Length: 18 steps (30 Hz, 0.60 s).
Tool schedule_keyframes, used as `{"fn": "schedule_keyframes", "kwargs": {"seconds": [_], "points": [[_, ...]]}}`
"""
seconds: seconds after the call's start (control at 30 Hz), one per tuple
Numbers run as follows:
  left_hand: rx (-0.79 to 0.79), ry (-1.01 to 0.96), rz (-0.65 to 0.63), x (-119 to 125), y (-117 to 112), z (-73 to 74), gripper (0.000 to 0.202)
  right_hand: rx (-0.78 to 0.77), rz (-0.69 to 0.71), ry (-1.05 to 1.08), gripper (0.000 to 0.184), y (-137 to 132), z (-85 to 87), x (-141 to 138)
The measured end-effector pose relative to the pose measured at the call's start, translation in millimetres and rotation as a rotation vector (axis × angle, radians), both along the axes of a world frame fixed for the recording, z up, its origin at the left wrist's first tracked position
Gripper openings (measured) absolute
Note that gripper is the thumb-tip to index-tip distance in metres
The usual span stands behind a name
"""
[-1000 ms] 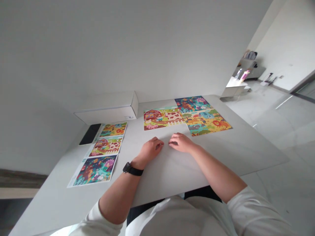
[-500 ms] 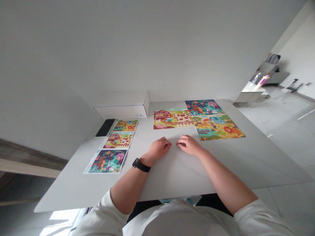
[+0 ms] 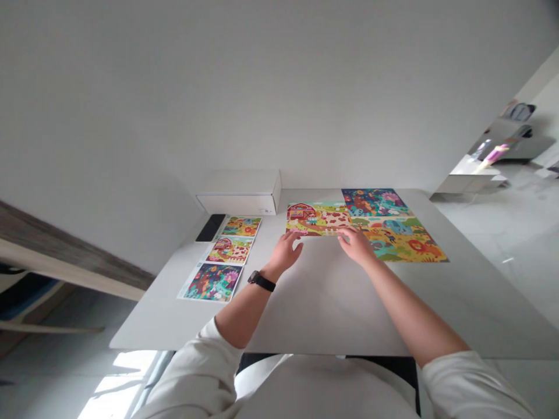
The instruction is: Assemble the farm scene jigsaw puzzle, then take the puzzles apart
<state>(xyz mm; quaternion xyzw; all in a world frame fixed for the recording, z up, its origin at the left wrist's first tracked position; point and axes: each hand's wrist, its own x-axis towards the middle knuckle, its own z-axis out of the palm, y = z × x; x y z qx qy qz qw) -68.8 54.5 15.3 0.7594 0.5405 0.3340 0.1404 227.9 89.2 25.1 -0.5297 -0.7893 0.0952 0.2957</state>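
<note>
A colourful farm picture [image 3: 318, 216] with a red barn and a spotted cow lies flat on the table. At its lower left edge are the fingertips of my left hand [image 3: 286, 251], with thumb and fingers apart. My right hand [image 3: 358, 247] has its fingers stretched over the lower right edge of the same picture. Each hand appears to touch that border, and neither grips anything I can see. Adjoining on the right are a dark forest picture [image 3: 375, 202] and, below it, a yellow savanna picture [image 3: 406, 238] with a lion and an elephant.
On the left lies a white sheet [image 3: 184, 291] printed with three small versions of these pictures. A black phone [image 3: 211, 227] rests at its upper left. Behind stands a white box [image 3: 240, 202] against the wall. The grey table [image 3: 332, 314] extends towards my body.
Both hands have moved forward from the bare table to the lower edge of the farm picture, and their curled fingers have opened out. The camera view has shifted slightly.
</note>
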Motion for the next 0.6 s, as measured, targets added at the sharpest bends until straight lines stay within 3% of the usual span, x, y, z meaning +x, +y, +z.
{"fn": "schedule_keyframes", "kwargs": {"seconds": [0.17, 0.33, 0.47, 0.6], "points": [[-0.032, 0.207, 0.03, 11, 32, 4.6, 0.036, -0.054, -0.038, -0.202, 0.032, 39, -2.6, -9], [-0.152, 0.373, 0.003, 16, 41, -3.2, 0.044, -0.096, 0.017, -0.27, 0.032, 33, -8.6, -23], [-0.198, 0.414, -0.047, 1, 15, -8.8, 0.048, -0.083, 0.048, -0.268, 0.035, 0, -11.1, -22], [-0.185, 0.409, -0.074, -23, -45, -9.0, 0.05, -0.089, 0.112, -0.333, 0.038, -56, -13.0, -18]]}}
